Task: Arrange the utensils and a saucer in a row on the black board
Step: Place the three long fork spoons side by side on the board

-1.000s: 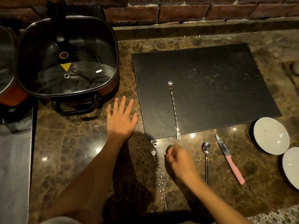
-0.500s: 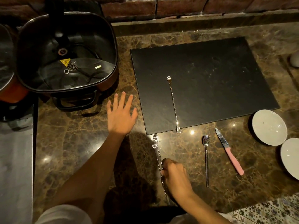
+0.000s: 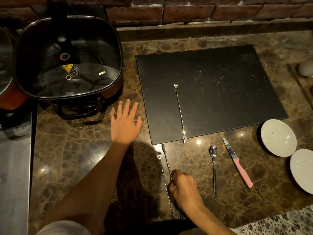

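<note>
the big black rectangular board (image 3: 220, 85) is carrying just one twisted steel bar spoon (image 3: 179, 112). the flat, empty left hand (image 3: 124, 124) is resting beside it; the right hand (image 3: 183, 189) is pinching another twisted spoon (image 3: 166, 162). a saucer (image 3: 278, 137), pink-handled knife (image 3: 238, 164) and others are waiting.

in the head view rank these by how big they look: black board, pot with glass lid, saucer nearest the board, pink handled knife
1. black board, largest
2. pot with glass lid, clearly smaller in area than the board
3. saucer nearest the board
4. pink handled knife: about as long as the saucer is wide, but far slimmer, so smallest
</note>
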Demonstrator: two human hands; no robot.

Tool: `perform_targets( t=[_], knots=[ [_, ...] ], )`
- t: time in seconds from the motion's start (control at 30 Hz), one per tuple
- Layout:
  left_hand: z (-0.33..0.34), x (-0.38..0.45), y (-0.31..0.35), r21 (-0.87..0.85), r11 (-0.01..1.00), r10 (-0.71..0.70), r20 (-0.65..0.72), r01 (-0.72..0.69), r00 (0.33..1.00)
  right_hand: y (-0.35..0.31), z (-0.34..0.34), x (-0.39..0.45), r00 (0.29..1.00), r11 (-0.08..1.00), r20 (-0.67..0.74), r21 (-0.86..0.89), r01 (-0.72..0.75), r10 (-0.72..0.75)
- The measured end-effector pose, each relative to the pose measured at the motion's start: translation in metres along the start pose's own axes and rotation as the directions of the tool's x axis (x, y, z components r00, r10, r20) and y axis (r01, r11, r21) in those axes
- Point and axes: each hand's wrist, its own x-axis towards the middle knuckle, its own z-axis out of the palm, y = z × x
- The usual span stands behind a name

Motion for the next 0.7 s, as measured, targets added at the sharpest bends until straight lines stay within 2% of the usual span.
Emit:
perform_targets(
  t=[0.13,0.37,0.5,0.7],
  knots=[
    [0.0,0.001,0.0,-0.005,1.0,-0.008,0.002,0.008,1.0,0.002,-0.006,0.005,0.999,0.994,-0.015,0.106,-0.028,0.029],
    [0.003,0.001,-0.001,-0.007,1.0,-0.02,0.015,0.02,1.0,0.017,-0.018,0.009,0.999,0.981,-0.019,0.193,-0.022,0.026],
    [0.003,0.002,-0.001,-0.01,1.0,-0.025,0.018,0.026,1.0,0.008,-0.036,0.044,0.993,0.947,-0.093,0.317,-0.046,0.079],
    [-0.002,0.002,0.002,-0.025,0.999,-0.036,0.034,0.036,0.999,-0.021,-0.069,0.121,0.97,0.96,-0.214,0.274,-0.056,0.118]
  ],
)
